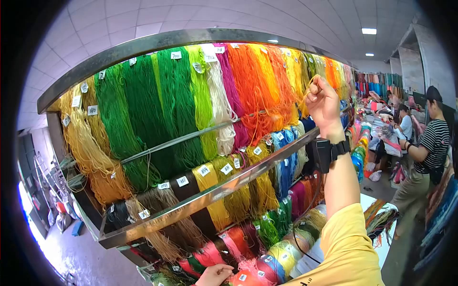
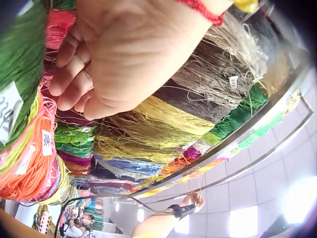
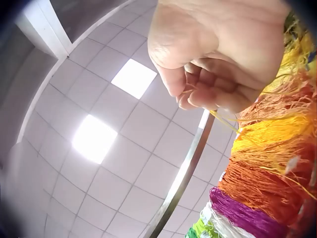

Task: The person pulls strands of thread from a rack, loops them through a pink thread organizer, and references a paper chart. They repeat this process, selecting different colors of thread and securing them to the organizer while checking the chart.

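Raised before the upper row of the rack, my right hand (image 1: 325, 106) pinches a thin yellow thread (image 3: 227, 120) between thumb and curled fingers. Behind it hang orange skeins (image 1: 248, 81) and yellow skeins (image 3: 270, 134), with a loose strand trailing across them in the right wrist view. Low at the front, my left hand (image 1: 214, 275) hangs with loosely bent fingers and holds nothing. Nearest to it are pink skeins (image 1: 243, 270) in the bottom row. In the left wrist view, mustard-yellow skeins (image 2: 153, 131) and grey-brown skeins (image 2: 213, 74) hang beyond that hand.
A metal rail (image 1: 210, 193) crosses in front of the rack's middle row. Green skeins (image 1: 138, 109) with numbered paper labels fill the upper left. At right, a person in a striped shirt (image 1: 434, 143) stands in the aisle beside a heaped table (image 1: 393, 148). A dark cable (image 1: 298, 238) hangs below my right arm.
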Demonstrator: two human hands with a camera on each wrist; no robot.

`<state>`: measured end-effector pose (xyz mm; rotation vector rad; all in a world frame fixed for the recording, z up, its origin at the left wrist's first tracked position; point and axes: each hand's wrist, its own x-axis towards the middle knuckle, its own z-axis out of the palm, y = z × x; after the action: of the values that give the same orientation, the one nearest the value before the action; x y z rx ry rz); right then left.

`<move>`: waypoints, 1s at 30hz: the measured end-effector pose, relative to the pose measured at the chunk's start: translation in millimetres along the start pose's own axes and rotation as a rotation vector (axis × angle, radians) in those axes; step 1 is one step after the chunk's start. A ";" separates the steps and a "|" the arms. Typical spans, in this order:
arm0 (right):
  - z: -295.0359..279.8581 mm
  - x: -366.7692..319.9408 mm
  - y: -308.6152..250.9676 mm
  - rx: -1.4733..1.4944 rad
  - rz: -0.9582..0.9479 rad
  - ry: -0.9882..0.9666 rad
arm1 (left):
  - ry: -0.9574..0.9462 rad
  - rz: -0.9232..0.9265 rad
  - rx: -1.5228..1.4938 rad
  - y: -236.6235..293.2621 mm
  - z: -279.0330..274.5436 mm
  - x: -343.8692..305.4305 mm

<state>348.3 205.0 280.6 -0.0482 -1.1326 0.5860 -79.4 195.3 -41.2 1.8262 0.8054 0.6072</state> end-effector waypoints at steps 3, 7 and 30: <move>8.6 -17.9 -10.5 -0.104 0.002 -0.019 | -0.002 0.001 -0.001 7.7 1.4 -2.0; 25.2 -36.1 -19.7 -0.172 0.031 -0.031 | -0.041 -0.036 -0.016 -14.7 0.4 3.3; 133.2 -133.5 -43.0 -0.461 0.306 -0.333 | -0.156 0.166 -0.854 157.9 63.3 76.7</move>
<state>212.5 72.9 241.5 -0.5447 -1.5843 0.6050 55.5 173.1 85.7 1.1301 0.2144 0.7552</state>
